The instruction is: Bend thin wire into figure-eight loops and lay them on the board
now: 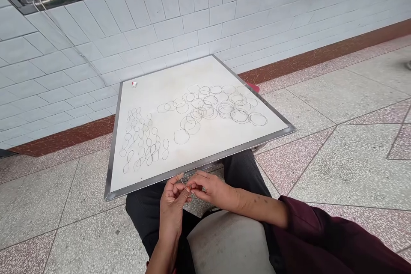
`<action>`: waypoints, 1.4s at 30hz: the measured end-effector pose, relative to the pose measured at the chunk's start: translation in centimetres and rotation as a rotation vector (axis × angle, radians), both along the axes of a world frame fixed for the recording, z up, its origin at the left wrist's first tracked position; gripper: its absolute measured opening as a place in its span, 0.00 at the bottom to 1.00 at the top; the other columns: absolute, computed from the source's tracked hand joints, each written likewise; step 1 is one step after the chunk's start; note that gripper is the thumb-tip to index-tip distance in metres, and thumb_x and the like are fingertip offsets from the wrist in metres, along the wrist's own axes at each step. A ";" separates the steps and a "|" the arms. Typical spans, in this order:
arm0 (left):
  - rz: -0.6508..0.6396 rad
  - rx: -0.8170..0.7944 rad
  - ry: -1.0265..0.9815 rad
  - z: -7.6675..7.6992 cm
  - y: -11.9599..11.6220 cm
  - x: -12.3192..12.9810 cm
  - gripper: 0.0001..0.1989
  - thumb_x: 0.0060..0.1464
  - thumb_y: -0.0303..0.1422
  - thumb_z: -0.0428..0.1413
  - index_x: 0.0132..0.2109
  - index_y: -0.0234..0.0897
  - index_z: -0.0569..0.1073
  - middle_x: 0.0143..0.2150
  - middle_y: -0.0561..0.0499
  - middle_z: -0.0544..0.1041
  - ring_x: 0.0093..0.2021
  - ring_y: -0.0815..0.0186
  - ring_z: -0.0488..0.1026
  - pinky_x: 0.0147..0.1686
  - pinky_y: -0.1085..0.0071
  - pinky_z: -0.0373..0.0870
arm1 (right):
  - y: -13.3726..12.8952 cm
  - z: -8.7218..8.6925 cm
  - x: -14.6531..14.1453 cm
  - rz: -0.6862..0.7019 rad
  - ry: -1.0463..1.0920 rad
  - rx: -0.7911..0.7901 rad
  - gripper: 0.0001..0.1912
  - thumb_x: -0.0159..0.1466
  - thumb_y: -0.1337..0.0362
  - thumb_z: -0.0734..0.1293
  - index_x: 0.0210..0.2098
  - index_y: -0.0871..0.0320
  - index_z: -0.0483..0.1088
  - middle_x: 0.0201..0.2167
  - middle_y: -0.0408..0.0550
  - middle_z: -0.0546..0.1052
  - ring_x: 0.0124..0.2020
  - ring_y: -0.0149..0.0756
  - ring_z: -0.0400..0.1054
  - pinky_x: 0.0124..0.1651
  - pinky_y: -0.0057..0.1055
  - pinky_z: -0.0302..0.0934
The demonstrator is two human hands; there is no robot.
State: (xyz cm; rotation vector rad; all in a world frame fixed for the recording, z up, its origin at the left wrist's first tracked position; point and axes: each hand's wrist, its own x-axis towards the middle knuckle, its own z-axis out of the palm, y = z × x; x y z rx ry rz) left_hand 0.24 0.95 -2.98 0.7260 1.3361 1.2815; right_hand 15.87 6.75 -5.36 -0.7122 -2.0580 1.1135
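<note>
Wire loops (208,107) on a metal-rimmed white board (150,98), both hands (192,190) pinching another loop (184,178) by its rim.

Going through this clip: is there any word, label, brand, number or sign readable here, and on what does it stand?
No readable text anywhere in this view.
The small red-and-white item on the white board is too small to tell whether it bears any marking.
The wire loops on the board and the held wire loop show no text.
</note>
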 end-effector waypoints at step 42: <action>-0.002 0.013 0.285 -0.1 0.4 0.8 0.29 0.52 0.42 0.61 0.58 0.35 0.69 0.37 0.47 0.81 0.32 0.62 0.74 0.34 0.65 0.73 | 0.1 -0.6 -0.1 -0.244 -0.076 0.336 0.04 0.64 0.71 0.65 0.38 0.58 0.69 0.31 0.45 0.74 0.30 0.32 0.69 0.32 0.27 0.66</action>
